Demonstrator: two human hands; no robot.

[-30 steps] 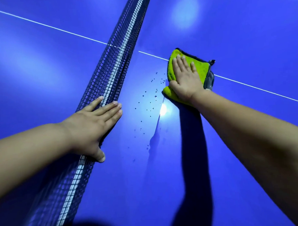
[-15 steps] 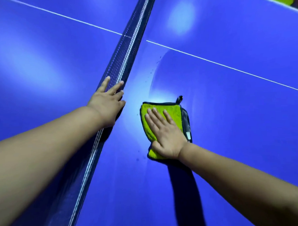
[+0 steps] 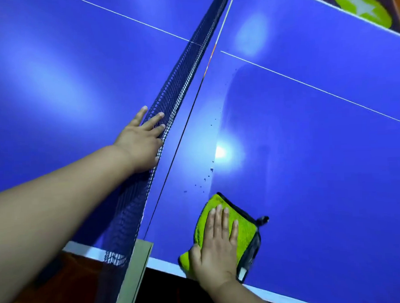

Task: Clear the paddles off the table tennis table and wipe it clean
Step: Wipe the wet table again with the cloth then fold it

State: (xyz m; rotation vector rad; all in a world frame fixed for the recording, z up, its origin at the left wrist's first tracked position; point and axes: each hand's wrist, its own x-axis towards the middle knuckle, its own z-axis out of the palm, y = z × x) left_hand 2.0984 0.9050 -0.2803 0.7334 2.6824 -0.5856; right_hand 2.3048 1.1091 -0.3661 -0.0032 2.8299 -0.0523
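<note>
The right hand [image 3: 217, 248] has dragged the green cloth [image 3: 245, 231] back from mid-table to the near edge of the blue table [image 3: 308, 159]. At left, the left hand [image 3: 139, 139] lies flat against the net [image 3: 180, 84], its fingers straight and slightly spread. Water droplets [image 3: 204, 179] dot the surface just beyond the cloth. The right hand presses the cloth flat, fingers straight and close together, and one cloth corner overhangs the white edge. Whether the cloth's small white tag [image 3: 242, 273] bears any writing is unreadable. Far right, a green patch [image 3: 361, 7] bears a pale star.
</note>
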